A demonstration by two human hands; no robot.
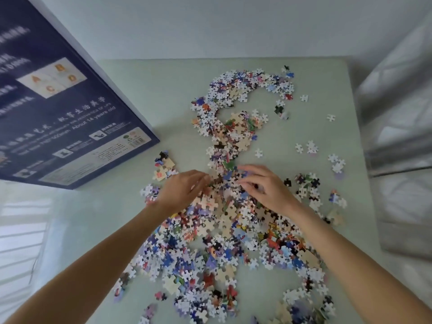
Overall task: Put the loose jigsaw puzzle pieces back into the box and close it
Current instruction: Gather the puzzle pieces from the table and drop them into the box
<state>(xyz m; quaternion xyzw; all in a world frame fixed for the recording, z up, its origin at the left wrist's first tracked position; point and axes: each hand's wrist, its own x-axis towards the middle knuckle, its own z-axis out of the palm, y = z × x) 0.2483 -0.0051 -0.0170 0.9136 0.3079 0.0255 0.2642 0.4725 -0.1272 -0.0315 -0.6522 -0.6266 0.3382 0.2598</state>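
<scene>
Several loose jigsaw pieces [224, 232] lie in a long, winding heap down the middle of the pale green table [149, 94]. The dark blue puzzle box [58, 108], printed side up, lies shut at the table's left edge. My left hand [182, 190] and my right hand [264, 188] are both on the heap's middle, fingers curled into the pieces from either side, facing each other. How many pieces each hand grips is hidden by the fingers.
Stray pieces [311, 147] are scattered toward the table's right side, and a small cluster [163, 167] lies by the box's corner. A shiny grey covering [397, 127] drapes beyond the right edge. A white wall stands behind the table.
</scene>
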